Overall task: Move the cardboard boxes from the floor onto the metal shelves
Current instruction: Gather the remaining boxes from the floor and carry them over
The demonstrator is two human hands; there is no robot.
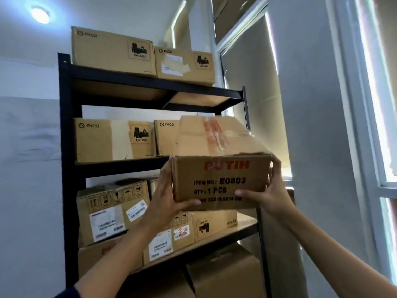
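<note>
head | shelves [66, 125] mostly stocked | box [221, 181] raised before second tier, not placed | left hand [165, 203], right hand [270, 196] clasp its ends, fingers curled | floor unseen

The held box [221, 179] is matt brown cardboard (glossy clear tape along its top); the shelf frame [66, 147] is dark painted metal, its boards pale wood.

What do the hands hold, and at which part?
Both hold the PUTIH box: left hand at its left side, right hand at its right side.
</note>
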